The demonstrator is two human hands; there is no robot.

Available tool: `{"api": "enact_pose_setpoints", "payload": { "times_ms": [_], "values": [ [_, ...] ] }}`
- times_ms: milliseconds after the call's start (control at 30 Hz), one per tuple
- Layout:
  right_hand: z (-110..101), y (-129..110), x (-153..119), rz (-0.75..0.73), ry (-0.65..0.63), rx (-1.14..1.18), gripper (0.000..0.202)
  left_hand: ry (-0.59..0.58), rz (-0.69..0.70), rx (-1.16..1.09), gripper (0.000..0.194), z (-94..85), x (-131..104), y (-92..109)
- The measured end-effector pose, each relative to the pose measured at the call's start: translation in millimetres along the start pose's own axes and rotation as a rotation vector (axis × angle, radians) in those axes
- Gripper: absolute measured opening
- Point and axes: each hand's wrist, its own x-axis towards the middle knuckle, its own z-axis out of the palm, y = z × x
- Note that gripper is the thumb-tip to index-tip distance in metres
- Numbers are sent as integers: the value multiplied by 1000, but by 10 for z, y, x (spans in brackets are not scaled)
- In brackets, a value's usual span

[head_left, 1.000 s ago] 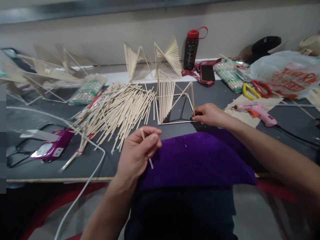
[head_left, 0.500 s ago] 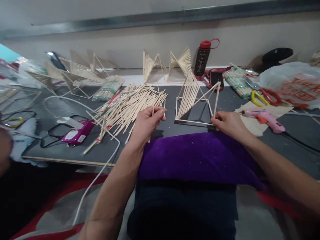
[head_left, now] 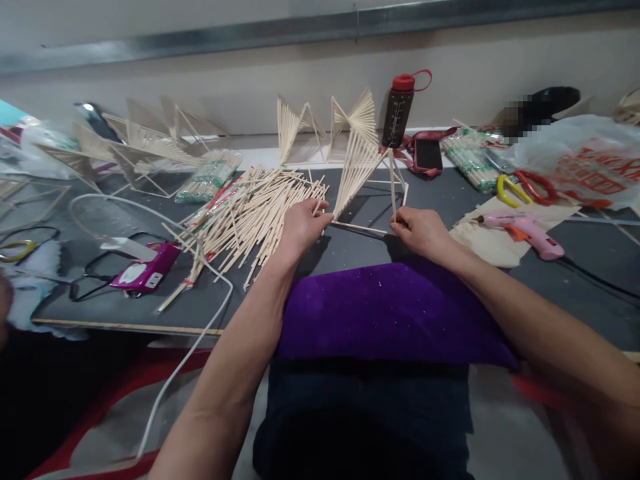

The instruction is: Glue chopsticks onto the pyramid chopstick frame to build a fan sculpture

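Observation:
A frame of thin wooden sticks (head_left: pixel 361 227), with a slanted fan of sticks on its left side, is on the dark table in front of me. My right hand (head_left: pixel 417 228) pinches the frame's front right corner, at the foot of an upright stick. At the front left corner is my left hand (head_left: pixel 306 225), its thumb by the corner and its fingers closed. A short wooden stick (head_left: pixel 317 207) shows between those fingers; whether they also grip the corner is unclear. Just behind the left hand lies a heap of loose wooden sticks (head_left: pixel 260 217).
Finished stick models (head_left: pixel 353 120) stand along the wall beside a red-capped bottle (head_left: pixel 399 110). On the right lie a pink glue gun (head_left: pixel 530 230), scissors (head_left: pixel 537 188) and a plastic bag (head_left: pixel 585 160). A purple power strip (head_left: pixel 147 270) and white cable (head_left: pixel 227 283) are left.
The stick frame has shifted left and turned slightly, with my right hand moving left along with it. My left hand has come up to its front left corner.

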Motion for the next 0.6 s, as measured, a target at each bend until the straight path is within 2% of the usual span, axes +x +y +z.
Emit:
{"api": "enact_pose_setpoints", "payload": {
  "times_ms": [167, 333, 367, 433, 500, 533, 600],
  "values": [
    [64, 13, -31, -71, -72, 8, 16, -19, -26, 14, 43, 16, -9, -126],
    [38, -9, -18, -56, -74, 21, 20, -30, -25, 37, 33, 21, -33, -138],
    [3, -5, -7, -66, -106, 34, 20, -28, -31, 40, 31, 22, -39, -138],
    [-96, 36, 37, -91, -249, 85, 23, -27, -37, 31, 29, 24, -48, -138],
    [-203, 126, 128, -85, -401, 156, 36, -28, -36, 27, 27, 25, -53, -138],
    [-241, 180, 195, -70, -426, 183, 40, -29, -36, 30, 26, 24, -56, -136],
    [-253, 275, 364, -72, -360, 203, 38, -34, -37, 39, 26, 19, -62, -127]
  ]
}}
